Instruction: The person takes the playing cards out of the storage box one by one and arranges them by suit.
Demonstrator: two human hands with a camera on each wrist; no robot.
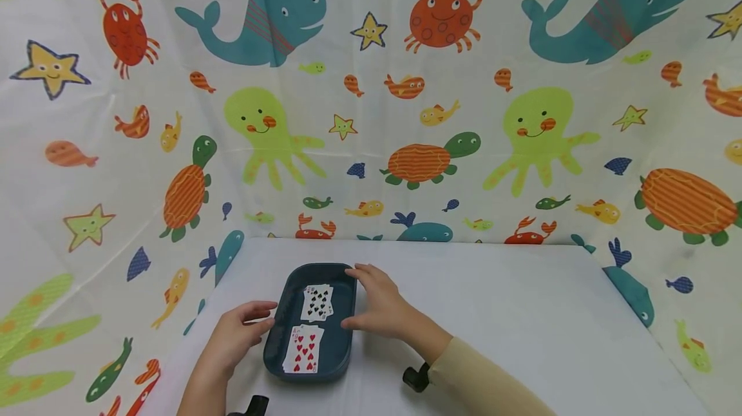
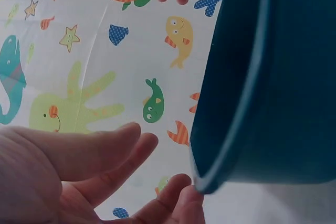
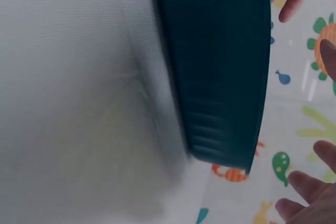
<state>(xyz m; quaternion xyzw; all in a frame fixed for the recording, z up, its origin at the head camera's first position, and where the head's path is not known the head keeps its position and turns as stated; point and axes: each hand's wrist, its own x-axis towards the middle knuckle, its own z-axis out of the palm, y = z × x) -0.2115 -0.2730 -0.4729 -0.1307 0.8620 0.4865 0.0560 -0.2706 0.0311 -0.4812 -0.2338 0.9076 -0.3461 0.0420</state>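
Note:
A dark teal rectangular tub (image 1: 342,358) with rounded corners stands on the white table. Two small piles of playing cards lie inside it: black spades cards (image 1: 317,303) toward the far end and red hearts cards (image 1: 303,349) toward the near end. My left hand (image 1: 234,335) is at the tub's left side, fingers loosely bent, with fingertips right at the rim in the left wrist view. Over on the right side, my right hand (image 1: 385,306) has its thumb and fingers spread along the rim. In the right wrist view those fingers (image 3: 310,187) appear apart from the tub wall.
The white tabletop (image 1: 493,326) extends to the right of the tub. Behind it hangs a white cloth (image 1: 359,139) printed with sea animals. Black wrist-camera mounts show below both hands, one of them (image 1: 415,378) by the right sleeve.

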